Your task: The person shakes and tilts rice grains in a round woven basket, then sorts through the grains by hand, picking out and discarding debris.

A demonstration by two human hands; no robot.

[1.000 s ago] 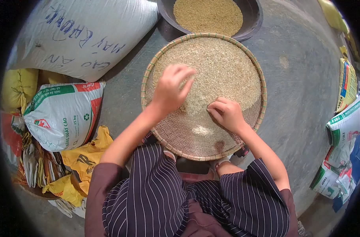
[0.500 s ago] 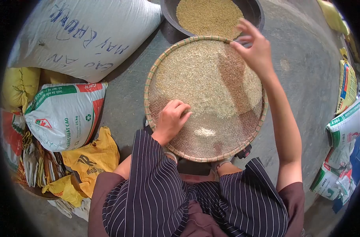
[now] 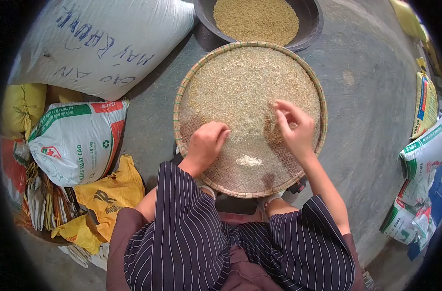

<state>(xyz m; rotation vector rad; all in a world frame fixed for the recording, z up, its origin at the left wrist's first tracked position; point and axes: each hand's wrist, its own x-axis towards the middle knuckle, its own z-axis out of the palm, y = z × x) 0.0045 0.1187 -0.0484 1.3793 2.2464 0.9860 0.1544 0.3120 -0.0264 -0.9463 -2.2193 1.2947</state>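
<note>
A round woven tray with a green-laced rim lies over my knees, spread with pale grain. My left hand is low at the tray's left side, fingers pressed together at the edge of the grain; what they hold, if anything, is hidden. Over the right part of the grain hovers my right hand, its thumb and fingers apart with nothing visible between them. A small whitish heap lies on the bare weave near the front.
Behind the tray stands a dark basin of yellower grain. A big white sack, a printed feed sack and yellow bags are at the left. More feed sacks line the right side.
My right hand has come back from above the basin's edge to the right part of the tray. My left hand went from the upper left grain down to the tray's lower left.
</note>
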